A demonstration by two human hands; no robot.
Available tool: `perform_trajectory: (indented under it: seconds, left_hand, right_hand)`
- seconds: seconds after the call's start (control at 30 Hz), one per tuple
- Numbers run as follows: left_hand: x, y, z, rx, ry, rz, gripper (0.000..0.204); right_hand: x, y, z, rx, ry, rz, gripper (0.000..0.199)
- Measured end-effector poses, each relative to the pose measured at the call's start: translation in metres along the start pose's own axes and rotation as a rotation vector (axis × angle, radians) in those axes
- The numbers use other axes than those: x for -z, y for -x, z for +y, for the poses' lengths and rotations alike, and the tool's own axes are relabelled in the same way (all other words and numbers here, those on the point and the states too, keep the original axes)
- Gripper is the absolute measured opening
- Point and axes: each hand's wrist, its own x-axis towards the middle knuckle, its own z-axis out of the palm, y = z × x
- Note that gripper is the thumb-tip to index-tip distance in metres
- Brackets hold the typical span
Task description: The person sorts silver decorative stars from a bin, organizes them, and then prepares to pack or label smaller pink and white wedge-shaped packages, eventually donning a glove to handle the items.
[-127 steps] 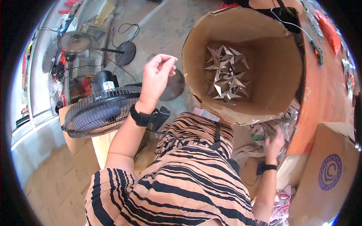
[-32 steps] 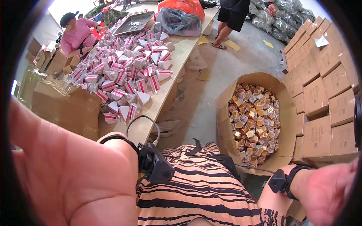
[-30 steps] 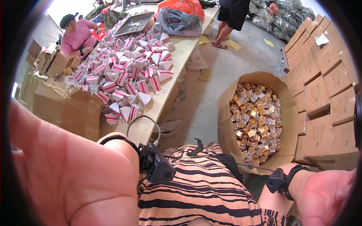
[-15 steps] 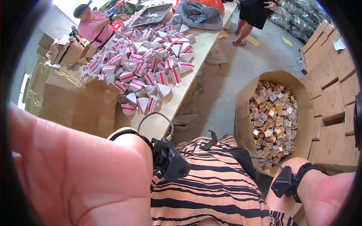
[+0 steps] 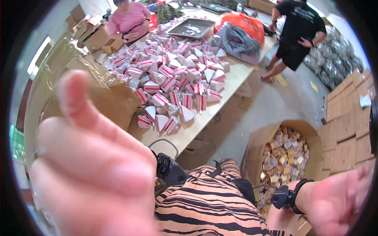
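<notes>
Left hand (image 5: 90, 165) raised right up against the lens, blurred, fingers loosely spread and slightly curled, holding nothing, black wrist device (image 5: 170, 173) strapped just behind it. Right hand (image 5: 338, 200) up at the lower right edge, palm open, fingers cut off by the rim, empty too, with a black wrist strap (image 5: 289, 195) on it. Below and between them, a tiger-striped orange and black garment (image 5: 208, 208). Just beside the right wrist, an open cardboard box (image 5: 260, 145) full of small yellow-brown packets (image 5: 285, 153), standing on the grey concrete floor (image 5: 271, 106). Past the left hand, a long pale worktable (image 5: 232, 84) heaped with wedge-shaped red-and-white cartons (image 5: 173, 82), table edge running diagonally toward the far end, bare floor between table and box. Crumpled brown cardboard with clear wrap (image 5: 106, 94) at the near left of the table. At the far side, a person in a pink top (image 5: 130, 21) and a person in black (image 5: 297, 27). Stacked flat cartons (image 5: 348, 118) along the right
</notes>
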Motion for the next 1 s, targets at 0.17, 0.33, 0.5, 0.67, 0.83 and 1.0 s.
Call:
perform_trajectory:
  seconds: [0.17,0.33,0.5,0.67,0.83,1.0]
  left_hand:
    - [-0.003,0.01,-0.056,0.265,-0.178,-0.26,0.022]
    - [0.005,0.02,-0.11,0.518,-0.226,-0.099,0.018]
    - [-0.012,-0.059,-0.174,0.178,-0.297,-0.312,0.051]
    - [-0.043,-0.094,-0.232,0.198,-0.37,-0.31,0.054]
    - [-0.074,-0.105,-0.278,0.252,-0.436,-0.132,0.053]
    - [-0.069,-0.077,-0.304,0.276,-0.642,-0.017,0.034]
  right_hand:
    - [-0.024,0.046,0.101,-0.421,0.39,0.292,0.024]
    - [-0.061,0.066,0.215,-0.706,0.105,0.285,0.012]
    - [-0.052,0.093,0.333,-0.798,-0.052,0.329,0.011]
    - [-0.055,0.125,0.44,-0.972,-0.271,0.095,0.009]
    - [-0.068,0.179,0.524,-1.142,-0.436,-0.096,0.009]
    - [-0.09,0.223,0.553,-1.212,-0.45,-0.355,0.01]
